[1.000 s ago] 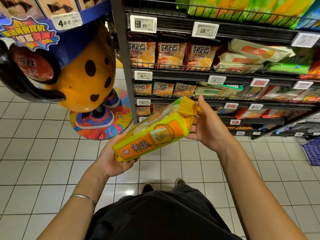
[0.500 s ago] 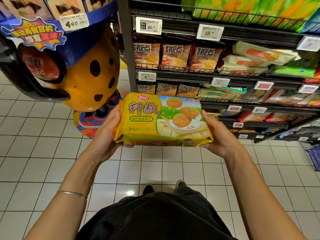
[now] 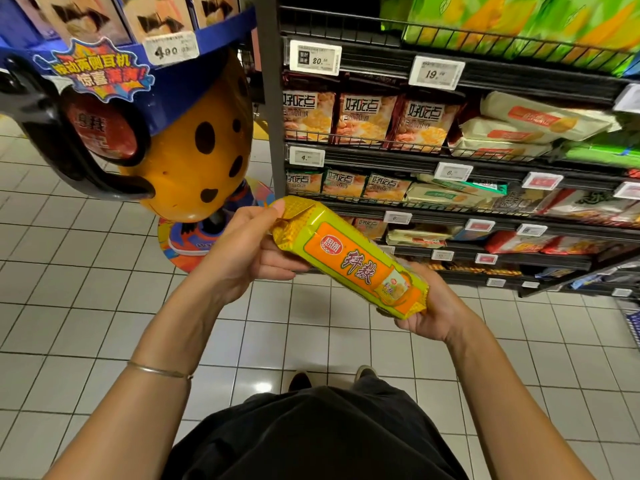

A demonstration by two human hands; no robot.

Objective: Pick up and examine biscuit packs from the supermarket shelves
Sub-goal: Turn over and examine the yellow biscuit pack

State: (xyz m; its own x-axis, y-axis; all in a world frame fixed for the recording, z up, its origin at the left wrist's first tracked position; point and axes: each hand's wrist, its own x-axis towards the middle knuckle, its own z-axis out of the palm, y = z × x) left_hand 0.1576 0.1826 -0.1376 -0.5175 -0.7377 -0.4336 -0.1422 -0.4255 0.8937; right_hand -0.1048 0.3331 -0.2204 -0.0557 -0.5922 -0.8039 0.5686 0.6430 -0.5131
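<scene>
- Yellow-and-orange biscuit pack (image 3: 349, 259) slants between both hands above the tiled floor (image 3: 86, 289), its narrow side face up, in front of the shelves (image 3: 450, 161).
- Left hand (image 3: 249, 251) pinches the crimped upper end, thumb on top, forearm raised; a thin bracelet (image 3: 157, 371) circles that forearm.
- Right hand (image 3: 433, 306) cups the lower end from beneath, fingers curled round it.

Yellow biscuit pack (image 3: 349, 259) with orange panel and red characters, orange display figure (image 3: 194, 161) with black spots, white floor tiles (image 3: 86, 271)
</scene>
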